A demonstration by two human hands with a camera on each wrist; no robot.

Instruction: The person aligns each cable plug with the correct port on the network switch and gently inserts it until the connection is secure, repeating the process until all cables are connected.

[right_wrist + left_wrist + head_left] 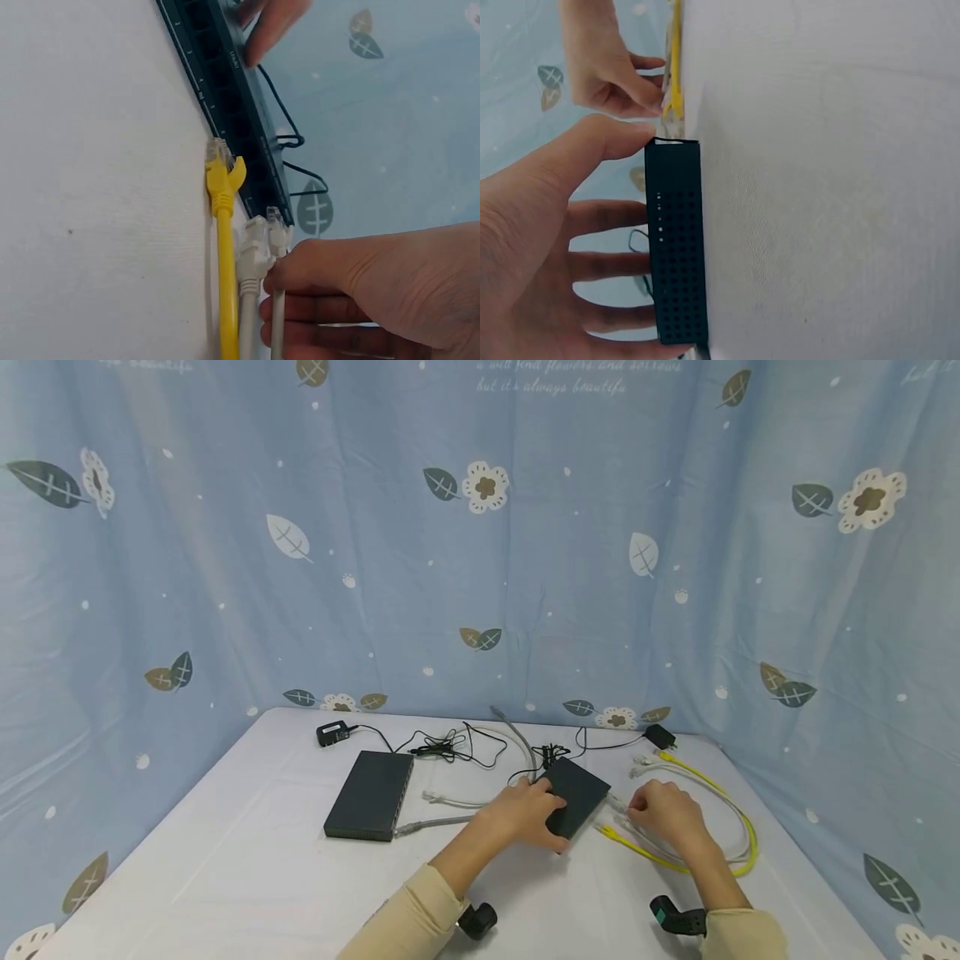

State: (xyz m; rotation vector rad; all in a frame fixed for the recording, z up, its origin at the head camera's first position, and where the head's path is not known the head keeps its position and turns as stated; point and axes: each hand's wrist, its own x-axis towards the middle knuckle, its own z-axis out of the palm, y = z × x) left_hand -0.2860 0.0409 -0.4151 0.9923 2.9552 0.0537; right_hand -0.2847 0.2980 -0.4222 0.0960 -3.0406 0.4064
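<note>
A black network switch (581, 793) lies turned at an angle on the table, my left hand (525, 817) over it. In the left wrist view the thumb is at one end of its perforated front (676, 247), with the fingers spread along the top to the other end. To its right, my right hand (667, 814) pinches a thin white network cable (277, 292) just behind its clear plug. That plug is close to the end of the port row (225, 82). Beside it lie a thicker white cable (249, 300) and a yellow cable (225, 277), plugs toward the ports.
A second black switch (369, 795) sits at the left, a grey cable (431, 823) beside its near corner. Behind are tangled black power cords (447, 746) and two adapters, one at left (332, 733), one at right (660, 737). A patterned curtain (405, 568) hangs behind the table.
</note>
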